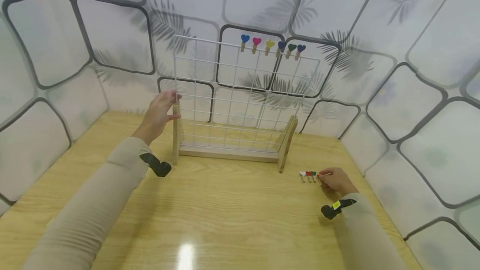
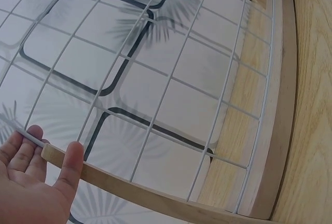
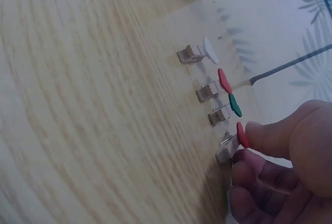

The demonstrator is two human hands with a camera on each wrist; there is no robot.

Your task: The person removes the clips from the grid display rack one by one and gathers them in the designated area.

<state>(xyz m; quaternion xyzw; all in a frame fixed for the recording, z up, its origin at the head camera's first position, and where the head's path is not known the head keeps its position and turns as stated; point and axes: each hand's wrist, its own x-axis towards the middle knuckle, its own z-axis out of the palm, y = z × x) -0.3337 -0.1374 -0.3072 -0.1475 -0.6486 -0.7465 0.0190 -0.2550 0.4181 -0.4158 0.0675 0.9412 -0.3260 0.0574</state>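
Steadying the rack (image 1: pixel 228 153) on the counter (image 1: pixel 225 207), as it seems, the left hand (image 1: pixel 159 111) grips its side; the right hand (image 1: pixel 336 179) pinches a red clip (image 3: pixel 228 148) near its heart (image 3: pixel 242 135), the end of the row (image 1: pixel 309 173) perhaps giving most room.

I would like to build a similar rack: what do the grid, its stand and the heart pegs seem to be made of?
Grid: probably metal wire with a white coating, as its rods look thin and straight. Stand: apparently unpainted wood, being tan, matte and faintly grained. Pegs: likely wood, by their tan bodies, with bent wire; the hearts, flatly coloured, look painted, their core unclear.
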